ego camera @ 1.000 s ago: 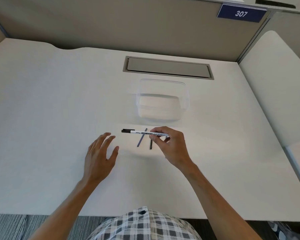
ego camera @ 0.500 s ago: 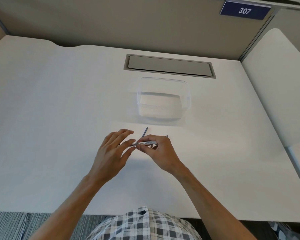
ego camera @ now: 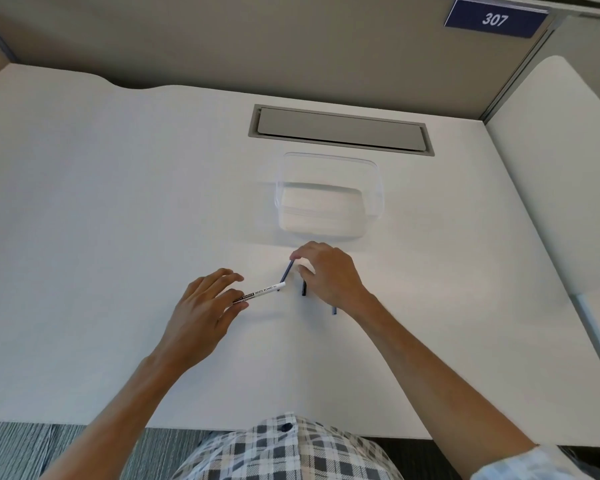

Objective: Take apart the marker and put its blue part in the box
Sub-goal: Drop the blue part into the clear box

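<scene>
My left hand holds the white marker body by its left end, and the marker points right and slightly up. That end of the marker is hidden by my fingers. My right hand is just past it, with index finger and thumb pinching the upper end of a thin blue rod that slants on the table. The rod's lower end lies by the marker's right tip. The clear plastic box stands open right behind my right hand.
A short dark piece lies beside my right thumb. Another small bluish piece peeks out under my right wrist. A grey cable hatch sits behind the box. A partition wall closes off the back, and a side desk stands on the right.
The marker passed from my right hand to my left hand. My right hand then moved forward to the blue rod on the table. A third small piece now shows under my right wrist.
</scene>
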